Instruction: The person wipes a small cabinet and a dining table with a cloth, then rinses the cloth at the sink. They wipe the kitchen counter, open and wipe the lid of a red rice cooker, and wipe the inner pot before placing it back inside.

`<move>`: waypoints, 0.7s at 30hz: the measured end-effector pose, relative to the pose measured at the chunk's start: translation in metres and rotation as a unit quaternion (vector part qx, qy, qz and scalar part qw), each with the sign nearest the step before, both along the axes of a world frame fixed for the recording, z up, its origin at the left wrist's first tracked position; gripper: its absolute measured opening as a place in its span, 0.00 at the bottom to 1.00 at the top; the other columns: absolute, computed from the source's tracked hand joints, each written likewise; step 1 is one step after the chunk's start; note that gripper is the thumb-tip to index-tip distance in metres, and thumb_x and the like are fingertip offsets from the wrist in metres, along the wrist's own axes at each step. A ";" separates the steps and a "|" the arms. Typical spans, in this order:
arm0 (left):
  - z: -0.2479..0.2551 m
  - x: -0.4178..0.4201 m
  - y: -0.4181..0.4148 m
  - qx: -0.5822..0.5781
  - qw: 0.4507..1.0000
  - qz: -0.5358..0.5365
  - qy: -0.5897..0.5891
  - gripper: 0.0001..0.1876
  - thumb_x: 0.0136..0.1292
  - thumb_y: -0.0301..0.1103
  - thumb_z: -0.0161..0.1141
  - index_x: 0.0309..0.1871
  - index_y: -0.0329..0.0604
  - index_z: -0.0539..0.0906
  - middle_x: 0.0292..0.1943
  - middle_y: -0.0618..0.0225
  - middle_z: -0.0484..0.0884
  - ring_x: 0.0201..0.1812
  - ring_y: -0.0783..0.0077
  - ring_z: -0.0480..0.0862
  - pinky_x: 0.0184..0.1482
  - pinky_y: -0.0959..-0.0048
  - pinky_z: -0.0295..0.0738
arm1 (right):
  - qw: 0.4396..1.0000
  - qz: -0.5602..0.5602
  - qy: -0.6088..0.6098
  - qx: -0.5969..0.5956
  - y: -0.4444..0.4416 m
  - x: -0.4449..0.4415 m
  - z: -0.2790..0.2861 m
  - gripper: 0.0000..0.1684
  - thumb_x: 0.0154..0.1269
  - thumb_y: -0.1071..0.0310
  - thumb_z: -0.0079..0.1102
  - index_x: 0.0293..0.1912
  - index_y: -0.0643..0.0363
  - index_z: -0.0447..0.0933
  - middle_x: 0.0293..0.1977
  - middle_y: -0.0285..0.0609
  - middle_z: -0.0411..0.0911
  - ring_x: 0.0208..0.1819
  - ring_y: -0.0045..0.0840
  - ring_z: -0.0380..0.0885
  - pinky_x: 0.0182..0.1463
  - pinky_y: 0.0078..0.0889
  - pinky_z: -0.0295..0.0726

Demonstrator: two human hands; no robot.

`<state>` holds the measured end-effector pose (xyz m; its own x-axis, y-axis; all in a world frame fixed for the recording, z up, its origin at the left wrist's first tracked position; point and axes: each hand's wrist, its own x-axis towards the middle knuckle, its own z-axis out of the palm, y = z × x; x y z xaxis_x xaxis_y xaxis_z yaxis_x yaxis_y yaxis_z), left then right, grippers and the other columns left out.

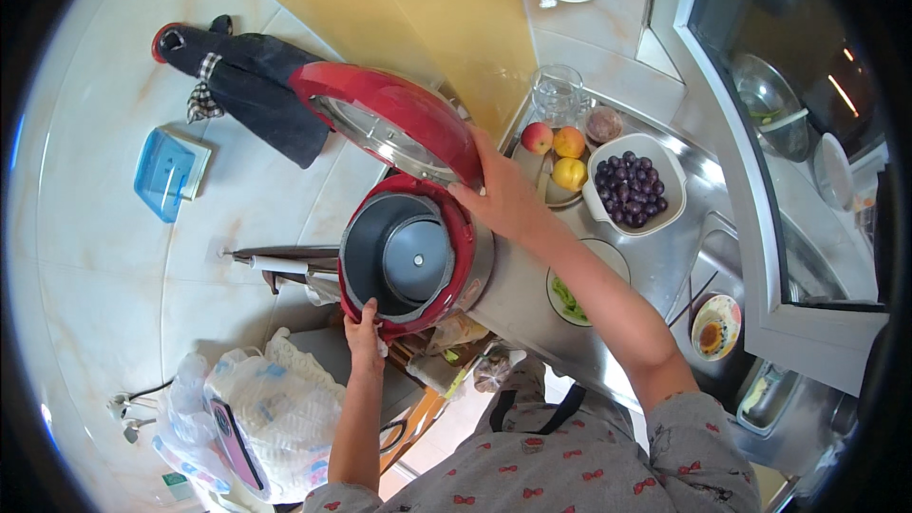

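A red electric pressure cooker [470,278] stands with its lid [399,110] raised, and its dark inner pot [419,260] looks empty. My right hand [499,189] rests on the edge of the raised lid, thumb near the rim. My left hand [367,335] holds the near left rim of the cooker, its thumb over the pot's edge and what looks like a bit of white cloth or paper beneath the fingers. Right of the cooker, partly under my right forearm, is a plate with cut green vegetables [568,301].
A white dish of grapes [633,228] and a plate with several fruits [563,203] sit on the steel counter by a glass mug [557,92]. An open window frame [766,228] juts over the sink area, near a patterned bowl [716,328]. Plastic bags and a phone [236,445] lie lower left.
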<state>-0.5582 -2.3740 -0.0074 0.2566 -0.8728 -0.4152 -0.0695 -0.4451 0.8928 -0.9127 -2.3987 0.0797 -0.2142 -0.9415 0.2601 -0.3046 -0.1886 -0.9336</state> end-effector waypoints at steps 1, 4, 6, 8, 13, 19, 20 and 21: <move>-0.007 -0.003 0.003 -0.013 1.000 0.008 0.007 0.29 0.59 0.46 0.74 0.57 0.43 0.73 0.41 0.69 0.80 0.38 0.73 0.80 0.38 0.71 0.78 | 1.000 0.018 0.010 0.006 -0.002 -0.001 0.004 0.44 0.61 0.60 0.64 0.72 0.58 0.56 0.58 0.62 0.75 0.58 0.52 0.77 0.62 0.48 0.74; -0.012 -0.010 0.010 -0.035 0.999 0.012 -0.005 0.29 0.60 0.49 0.73 0.56 0.44 0.72 0.39 0.70 0.79 0.37 0.74 0.80 0.33 0.71 0.78 | 0.993 0.019 0.112 -0.017 0.000 0.004 0.025 0.41 0.62 0.60 0.64 0.70 0.58 0.59 0.56 0.59 0.77 0.55 0.51 0.79 0.58 0.48 0.75; -0.010 -0.011 0.012 -0.007 1.000 -0.003 -0.028 0.30 0.60 0.52 0.73 0.56 0.45 0.72 0.38 0.71 0.79 0.35 0.75 0.81 0.29 0.72 0.77 | 0.990 0.011 0.137 -0.041 -0.007 0.010 0.020 0.41 0.62 0.59 0.64 0.71 0.57 0.59 0.57 0.57 0.77 0.56 0.50 0.78 0.58 0.48 0.76; -0.001 -0.018 0.015 0.005 0.999 -0.021 -0.031 0.31 0.59 0.55 0.72 0.56 0.46 0.72 0.37 0.71 0.78 0.31 0.76 0.80 0.24 0.73 0.75 | 0.988 0.008 0.151 -0.032 -0.002 0.015 0.019 0.40 0.62 0.60 0.64 0.70 0.55 0.60 0.58 0.52 0.77 0.57 0.49 0.78 0.58 0.46 0.76; 0.005 -0.004 0.018 0.025 0.997 -0.071 -0.021 0.35 0.60 0.62 0.69 0.59 0.48 0.71 0.38 0.70 0.79 0.30 0.74 0.82 0.20 0.74 0.76 | 0.985 0.001 0.153 -0.075 0.008 0.018 0.003 0.40 0.60 0.59 0.66 0.68 0.56 0.61 0.55 0.55 0.78 0.51 0.50 0.80 0.51 0.50 0.79; 0.002 -0.008 0.024 0.017 0.997 -0.057 -0.041 0.37 0.60 0.64 0.67 0.60 0.46 0.70 0.40 0.69 0.77 0.29 0.74 0.80 0.20 0.73 0.77 | 0.995 0.015 0.100 -0.024 0.020 -0.001 -0.003 0.39 0.60 0.59 0.66 0.67 0.57 0.61 0.50 0.59 0.80 0.50 0.54 0.80 0.51 0.54 0.79; 0.002 -0.009 0.025 0.019 0.998 -0.055 -0.039 0.37 0.60 0.64 0.67 0.60 0.46 0.70 0.39 0.69 0.77 0.29 0.74 0.80 0.20 0.73 0.77 | 0.995 0.004 0.094 -0.023 0.016 -0.004 -0.008 0.38 0.61 0.58 0.66 0.67 0.57 0.62 0.49 0.60 0.80 0.49 0.54 0.80 0.52 0.54 0.79; -0.001 -0.006 0.025 0.022 0.998 -0.049 -0.039 0.37 0.60 0.64 0.67 0.61 0.45 0.69 0.39 0.69 0.77 0.29 0.74 0.80 0.20 0.73 0.78 | 0.996 -0.004 0.085 -0.022 0.009 -0.003 -0.014 0.38 0.61 0.58 0.66 0.66 0.57 0.62 0.47 0.61 0.80 0.49 0.55 0.80 0.52 0.54 0.78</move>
<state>-0.5643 -2.3486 -0.0080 0.2035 -0.8772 -0.4349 -0.1838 -0.4705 0.8631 -0.9157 -2.3895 0.0658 -0.1713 -0.9269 0.3339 -0.4601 -0.2244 -0.8590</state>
